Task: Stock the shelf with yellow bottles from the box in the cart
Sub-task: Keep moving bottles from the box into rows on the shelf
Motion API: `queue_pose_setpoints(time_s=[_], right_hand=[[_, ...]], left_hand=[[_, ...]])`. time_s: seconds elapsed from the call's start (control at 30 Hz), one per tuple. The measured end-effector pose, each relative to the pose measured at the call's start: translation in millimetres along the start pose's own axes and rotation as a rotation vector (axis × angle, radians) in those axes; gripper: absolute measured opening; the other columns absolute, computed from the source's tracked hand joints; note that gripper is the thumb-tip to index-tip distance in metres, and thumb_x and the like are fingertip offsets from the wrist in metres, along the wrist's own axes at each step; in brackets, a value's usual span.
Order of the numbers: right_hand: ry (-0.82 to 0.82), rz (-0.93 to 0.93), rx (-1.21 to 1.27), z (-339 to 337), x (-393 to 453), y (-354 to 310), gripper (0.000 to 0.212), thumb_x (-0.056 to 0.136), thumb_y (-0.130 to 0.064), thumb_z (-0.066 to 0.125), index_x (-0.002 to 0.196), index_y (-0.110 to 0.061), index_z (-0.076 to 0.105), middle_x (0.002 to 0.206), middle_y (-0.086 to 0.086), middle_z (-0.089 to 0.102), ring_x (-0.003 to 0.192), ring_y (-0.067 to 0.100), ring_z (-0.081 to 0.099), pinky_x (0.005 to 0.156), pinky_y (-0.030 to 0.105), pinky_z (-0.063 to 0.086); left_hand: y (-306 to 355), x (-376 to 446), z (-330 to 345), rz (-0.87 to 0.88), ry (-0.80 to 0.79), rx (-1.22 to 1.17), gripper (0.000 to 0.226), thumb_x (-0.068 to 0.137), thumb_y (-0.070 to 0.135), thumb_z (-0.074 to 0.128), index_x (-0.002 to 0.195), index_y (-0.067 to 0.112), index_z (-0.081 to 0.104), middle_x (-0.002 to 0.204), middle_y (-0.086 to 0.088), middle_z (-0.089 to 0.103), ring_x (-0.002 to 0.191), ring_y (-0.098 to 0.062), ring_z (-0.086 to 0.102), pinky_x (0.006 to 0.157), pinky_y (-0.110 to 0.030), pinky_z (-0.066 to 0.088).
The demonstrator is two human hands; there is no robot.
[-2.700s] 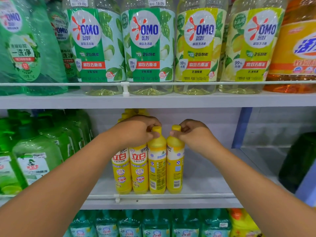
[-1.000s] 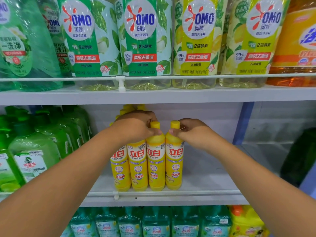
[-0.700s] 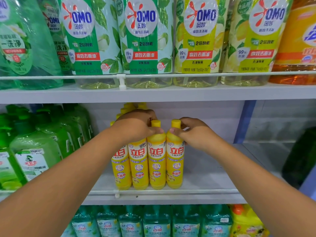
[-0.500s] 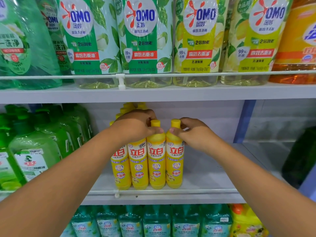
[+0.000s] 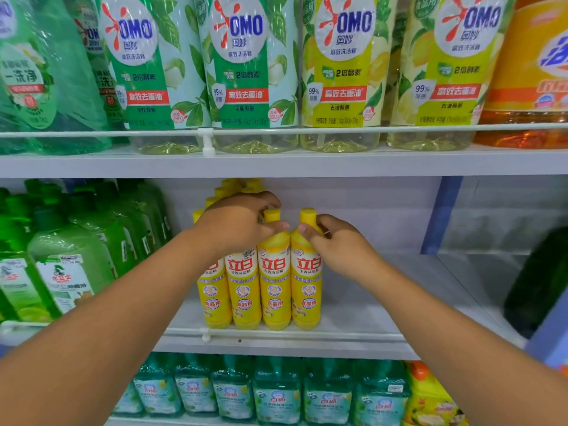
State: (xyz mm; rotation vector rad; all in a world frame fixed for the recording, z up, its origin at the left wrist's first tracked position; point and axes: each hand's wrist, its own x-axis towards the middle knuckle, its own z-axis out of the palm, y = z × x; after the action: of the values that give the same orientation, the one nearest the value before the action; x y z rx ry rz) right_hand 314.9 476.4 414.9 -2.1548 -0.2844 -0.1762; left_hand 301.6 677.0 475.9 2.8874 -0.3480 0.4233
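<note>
Head view: supermarket shelving, white metal, three tiers showing. Top tier holds large OMO detergent bottles [image 5: 246, 72], green labels to the left, yellow-green to the right, behind a thin wire rail. Bottom tier carries a row of teal bottles [image 5: 276, 392]. Middle shelf [image 5: 384, 302] is your work area: green pump bottles [image 5: 70, 265] crowd its left end, and a wide stretch of bare shelf runs off to the right of the yellow stock

Yellow bottles [image 5: 261, 290]: four stand upright across the front edge, touching side by side, red-lettered labels facing out. More yellow caps show behind them, so at least one row runs deeper; how many, you cannot tell from here

Your left hand [image 5: 236, 226] is curled over the neck of the second bottle from the right, thumb and fingers pinching around it just under the cap. Your right hand [image 5: 341, 244] pinches the neck of the rightmost bottle [image 5: 307, 287] the same way. Both bottles sit flat on the shelf; neither is lifted

Progress, as a judgement: part stocked. These two look placed and faced, so letting go seems the only thing left for them. The cart and box are out of view, so remaining stock is unknown. The bare space to the right suggests more bottles can go in
</note>
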Motion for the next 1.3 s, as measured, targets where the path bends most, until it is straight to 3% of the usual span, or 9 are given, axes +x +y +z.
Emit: queue_pose_setpoints(time_s=[0.1,0.2,0.27,0.43,0.63,0.9,1.1,1.2,1.3], right_hand=[[-0.055,-0.006,-0.005,3.1,-6.0,6.9,0.034,0.096,-0.055,0.054,0.118,-0.030,0.057,0.106,-0.004,0.068,0.092,0.014,0.066,0.072,0.027,0.049],[-0.073,-0.036,-0.010,4.7,-10.4,16.6,0.043,0.096,-0.054,0.054,0.129,-0.028,0.052,0.112,-0.003,0.067,0.097,0.016,0.066,0.080,0.030,0.052],[-0.073,-0.052,0.001,5.6,-13.6,22.7,0.043,0.096,-0.053,0.054,0.129,-0.026,0.052,0.115,-0.002,0.068,0.101,0.018,0.066,0.086,0.035,0.054],[-0.081,-0.086,-0.031,8.6,-26.6,32.7,0.058,0.081,-0.071,0.046,0.125,-0.033,0.049,0.122,0.001,0.064,0.109,0.020,0.064,0.091,0.046,0.055],[-0.068,-0.087,-0.224,6.3,-74.1,32.0,0.059,0.097,-0.050,0.053,0.148,-0.026,0.035,0.140,0.007,0.050,0.127,0.027,0.052,0.101,0.044,0.047],[0.006,-0.049,-0.666,16.8,-187.6,23.2,0.069,0.100,-0.056,0.044,0.159,-0.026,0.022,0.168,0.006,0.011,0.153,0.028,0.015,0.120,0.040,0.023],[0.003,0.115,-0.830,29.0,-289.7,50.7,0.082,0.091,-0.069,0.019,0.155,-0.020,0.035,0.166,0.009,0.020,0.153,0.032,0.018,0.122,0.048,0.026],[0.045,0.183,-0.843,19.6,-338.8,61.8,0.079,0.093,-0.067,0.024,0.151,-0.017,0.045,0.162,0.010,0.031,0.150,0.034,0.029,0.115,0.053,0.038],[0.049,0.237,-0.859,1.6,-375.8,72.4,0.080,0.093,-0.069,0.020,0.155,-0.021,0.036,0.165,0.008,0.024,0.152,0.032,0.024,0.118,0.050,0.033]], left_hand=[[2.2,-2.8,9.2,-0.015,0.061,0.024,0.047,0.088,0.062,0.058,0.130,0.041,0.054,0.115,0.008,0.067,0.092,-0.013,0.057,0.074,-0.025,0.045],[0.8,-7.8,22.6,0.000,0.122,0.109,0.053,0.089,0.061,0.055,0.137,0.037,0.050,0.134,0.002,0.059,0.122,-0.022,0.053,0.098,-0.036,0.047],[4.4,-16.0,30.5,0.035,0.180,0.224,0.059,0.091,0.056,0.052,0.145,0.032,0.045,0.146,-0.001,0.049,0.137,-0.027,0.039,0.113,-0.045,0.034],[21.9,-49.1,47.6,0.045,0.316,0.296,0.070,0.088,0.050,0.048,0.150,0.021,0.038,0.154,-0.017,0.037,0.139,-0.040,0.034,0.115,-0.056,0.028],[23.7,-92.5,68.1,-0.020,0.214,0.264,0.071,0.090,0.053,0.048,0.153,0.021,0.035,0.160,-0.017,0.027,0.146,-0.039,0.026,0.116,-0.057,0.027],[49.8,-168.9,82.4,0.090,0.088,0.098,0.067,0.094,0.058,0.038,0.153,0.028,0.036,0.158,-0.013,0.033,0.145,-0.037,0.030,0.116,-0.047,0.029],[79.9,-234.2,118.9,0.176,0.010,0.023,0.067,0.094,0.058,0.039,0.152,0.025,0.039,0.158,-0.014,0.033,0.145,-0.036,0.031,0.116,-0.046,0.028],[104.3,-256.6,136.6,0.215,-0.075,-0.018,0.068,0.097,0.059,0.039,0.156,0.027,0.026,0.164,-0.011,0.020,0.150,-0.033,0.019,0.121,-0.045,0.021],[136.8,-279.2,146.5,0.251,-0.123,-0.055,0.068,0.098,0.059,0.037,0.157,0.029,0.024,0.165,-0.010,0.016,0.151,-0.032,0.015,0.121,-0.047,0.019]])
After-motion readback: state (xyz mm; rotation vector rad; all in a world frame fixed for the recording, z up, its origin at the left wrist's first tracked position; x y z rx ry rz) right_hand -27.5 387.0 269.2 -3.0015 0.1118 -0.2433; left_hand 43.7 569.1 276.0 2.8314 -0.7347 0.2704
